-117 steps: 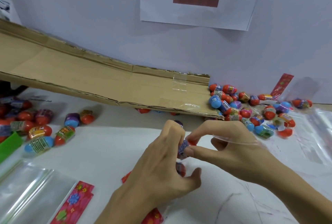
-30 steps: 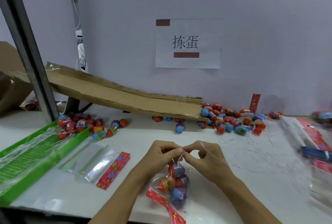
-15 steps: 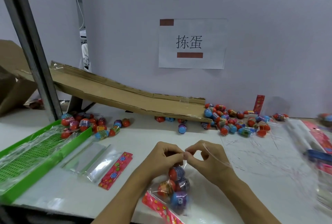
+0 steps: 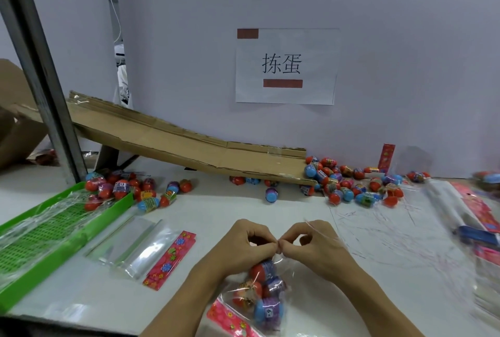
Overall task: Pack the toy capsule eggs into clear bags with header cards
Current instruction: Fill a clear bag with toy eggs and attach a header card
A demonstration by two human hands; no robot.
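A clear bag (image 4: 263, 293) with several capsule eggs inside lies on the white table between my forearms, its pink flowered header card (image 4: 230, 321) toward me. My left hand (image 4: 246, 242) and my right hand (image 4: 311, 239) meet fingertip to fingertip above it, both pinching the bag's open far edge. Loose eggs (image 4: 351, 185) lie heaped at the foot of the cardboard ramp (image 4: 189, 144). More eggs (image 4: 127, 188) sit at the left by the green tray (image 4: 43, 231). An empty clear bag with a pink header card (image 4: 140, 252) lies left of my hands.
A grey metal post (image 4: 40, 71) rises at the left. A stack of bags and pink cards (image 4: 476, 217) lies at the right edge. One egg (image 4: 271, 194) lies alone beyond my hands. A paper sign (image 4: 286, 66) hangs on the wall.
3.9 s ago both hands were pushing an egg into the bag. Over the last second both hands keep pinching the bag's far edge, with the filled bag lying in the same place.
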